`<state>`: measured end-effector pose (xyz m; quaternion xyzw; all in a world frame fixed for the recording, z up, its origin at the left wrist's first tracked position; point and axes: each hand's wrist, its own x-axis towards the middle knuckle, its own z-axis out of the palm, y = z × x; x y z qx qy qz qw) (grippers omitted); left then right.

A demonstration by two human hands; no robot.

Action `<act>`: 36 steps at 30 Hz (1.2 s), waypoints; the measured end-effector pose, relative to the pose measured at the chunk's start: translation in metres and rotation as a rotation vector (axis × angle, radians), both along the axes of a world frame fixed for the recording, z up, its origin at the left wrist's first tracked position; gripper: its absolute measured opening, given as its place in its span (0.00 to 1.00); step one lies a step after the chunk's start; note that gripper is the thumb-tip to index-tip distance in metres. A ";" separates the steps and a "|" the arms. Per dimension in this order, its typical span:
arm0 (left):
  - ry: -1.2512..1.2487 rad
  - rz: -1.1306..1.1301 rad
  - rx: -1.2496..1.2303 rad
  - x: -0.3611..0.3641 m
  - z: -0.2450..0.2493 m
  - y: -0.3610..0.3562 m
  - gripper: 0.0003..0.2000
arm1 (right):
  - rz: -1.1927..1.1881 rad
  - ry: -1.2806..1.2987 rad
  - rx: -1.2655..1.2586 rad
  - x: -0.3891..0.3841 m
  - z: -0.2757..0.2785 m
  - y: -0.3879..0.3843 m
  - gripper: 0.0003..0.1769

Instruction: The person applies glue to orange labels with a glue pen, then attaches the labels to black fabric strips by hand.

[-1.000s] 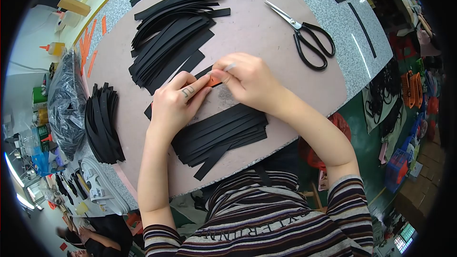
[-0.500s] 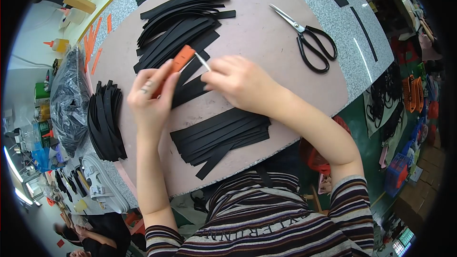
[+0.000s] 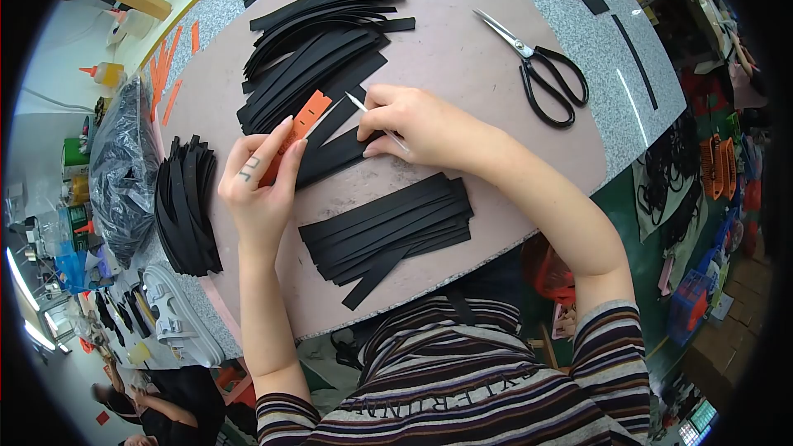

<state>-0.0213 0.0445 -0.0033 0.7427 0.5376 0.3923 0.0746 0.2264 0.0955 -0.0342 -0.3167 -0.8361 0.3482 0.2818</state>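
My left hand (image 3: 260,177) is closed on an orange slotted strip (image 3: 310,116), pinched between thumb and fingers, its far end pointing up and right. In my right hand (image 3: 425,128) is a thin white pen (image 3: 356,102), its pointed tip sticking out toward the orange strip. The fingertips of that hand are right at the end of a black strip (image 3: 334,158), which runs below both hands. Nearer my body lies a stack of short black strips (image 3: 384,231). Beyond my hands a large pile of black strips (image 3: 318,54) fans out on the pinkish mat.
Black-handled scissors (image 3: 549,83) lie on the mat at the right. A bundle of black strips (image 3: 186,206) and a dark plastic bag (image 3: 124,173) are at the left. Loose orange strips (image 3: 172,99) lie near the far left edge. Another person (image 3: 157,405) is at lower left.
The orange strip has tilted a little and its slots show more. My right hand has turned, swinging the pen tip up and left, and its fingertips have come down to the black strip.
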 end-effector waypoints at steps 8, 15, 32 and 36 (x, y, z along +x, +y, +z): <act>-0.008 -0.019 -0.006 0.001 0.001 -0.006 0.15 | -0.021 0.017 0.245 -0.004 -0.012 -0.005 0.09; -0.039 -0.013 0.034 0.000 -0.002 -0.006 0.17 | 0.025 -0.167 0.760 -0.004 -0.014 -0.014 0.07; -0.152 -0.292 -0.320 -0.009 0.013 -0.018 0.26 | -0.120 0.065 0.335 0.014 -0.022 -0.007 0.06; 0.375 -0.344 -0.400 0.033 0.003 -0.040 0.28 | -0.129 0.068 0.283 0.014 -0.020 -0.007 0.06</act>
